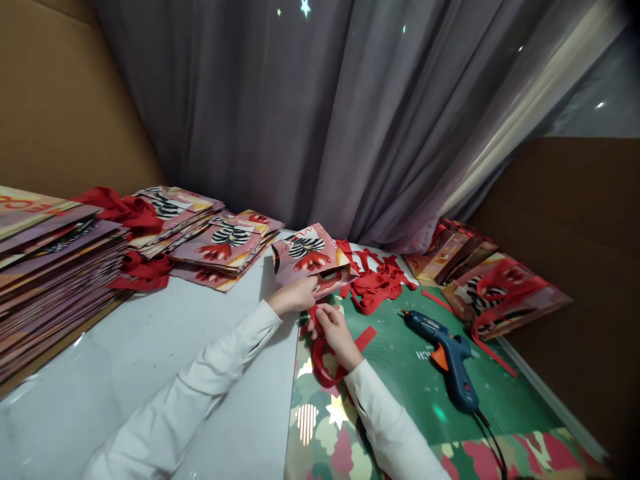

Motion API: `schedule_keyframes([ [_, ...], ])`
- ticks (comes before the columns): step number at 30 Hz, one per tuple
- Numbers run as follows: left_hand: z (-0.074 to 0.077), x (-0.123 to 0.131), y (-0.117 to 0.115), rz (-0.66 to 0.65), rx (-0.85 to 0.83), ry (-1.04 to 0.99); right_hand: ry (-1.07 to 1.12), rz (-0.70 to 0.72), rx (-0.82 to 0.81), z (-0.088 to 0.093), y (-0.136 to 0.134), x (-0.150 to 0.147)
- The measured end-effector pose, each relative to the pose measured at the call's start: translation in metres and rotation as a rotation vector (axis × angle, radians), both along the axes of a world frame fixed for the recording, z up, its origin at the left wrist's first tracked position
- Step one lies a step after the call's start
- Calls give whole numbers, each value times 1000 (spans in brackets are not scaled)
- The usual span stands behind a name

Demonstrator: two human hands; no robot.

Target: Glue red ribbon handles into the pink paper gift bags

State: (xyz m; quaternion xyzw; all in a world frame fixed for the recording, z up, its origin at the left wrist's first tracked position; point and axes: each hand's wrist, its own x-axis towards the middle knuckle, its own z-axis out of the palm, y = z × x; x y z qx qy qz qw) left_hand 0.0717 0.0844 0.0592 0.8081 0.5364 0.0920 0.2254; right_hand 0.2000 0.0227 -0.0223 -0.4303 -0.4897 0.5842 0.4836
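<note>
My left hand (295, 297) grips the near edge of a pink printed paper bag (310, 252), with its fingers partly hidden at the bag's open side. The bag shows a black-and-white striped bow and red flowers, and it is tilted up off the table. Just below and to the right, my right hand (336, 331) pinches a red ribbon (325, 367), whose loop hangs beneath the fingers and whose tail sticks out past the wrist. Both hands are close together, nearly touching. A blue hot glue gun (445, 353) with an orange trigger lies right of my right hand.
Loose red ribbons (377, 277) are heaped behind the green mat (400, 373). Tall stacks of printed paper (55, 287) and flat bags (220, 243) stand at the left. Ribboned bags (500, 293) lean by the brown right wall. A grey curtain (260, 113) hangs behind.
</note>
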Motion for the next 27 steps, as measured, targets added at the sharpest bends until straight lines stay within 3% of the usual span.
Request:
schedule_keyframes([
  [9, 4, 6, -7, -41, -61, -16, 23, -129, -20, 1, 7, 8],
  [27, 2, 10, -6, -23, -50, 93, -13, -138, -48, 6, 7, 13],
])
